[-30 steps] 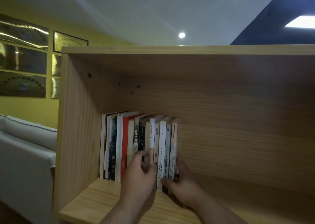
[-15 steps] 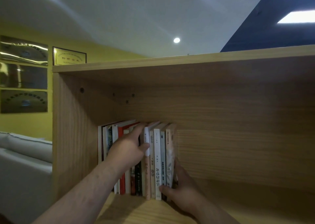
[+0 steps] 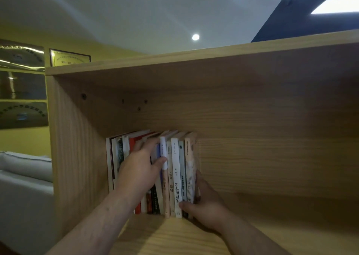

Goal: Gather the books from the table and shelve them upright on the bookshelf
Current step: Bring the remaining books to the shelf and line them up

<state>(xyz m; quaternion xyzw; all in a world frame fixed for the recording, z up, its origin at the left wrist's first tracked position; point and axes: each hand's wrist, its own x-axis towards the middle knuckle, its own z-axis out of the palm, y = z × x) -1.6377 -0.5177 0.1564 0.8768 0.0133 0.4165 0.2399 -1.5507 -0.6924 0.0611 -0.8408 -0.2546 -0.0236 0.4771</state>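
A row of books (image 3: pixel 175 169) stands upright at the left end of a light wooden bookshelf (image 3: pixel 252 138), against its left wall. My left hand (image 3: pixel 138 169) lies flat over the spines in the middle of the row, fingers up near their tops and thumb on a white and blue spine. My right hand (image 3: pixel 204 206) cups the bottom right end of the row, thumb across the front of the last spines, fingers behind the outermost book. The table is out of view.
The shelf board (image 3: pixel 194 237) runs on to the right of the books. A grey sofa (image 3: pixel 23 177) stands left of the bookshelf, below framed plaques (image 3: pixel 23 85) on a yellow wall. The shelf's top board (image 3: pixel 194 56) hangs overhead.
My left hand rose from the bottom of the spines to their upper part. The leaning books now stand straighter. My right hand stayed at the row's right end.
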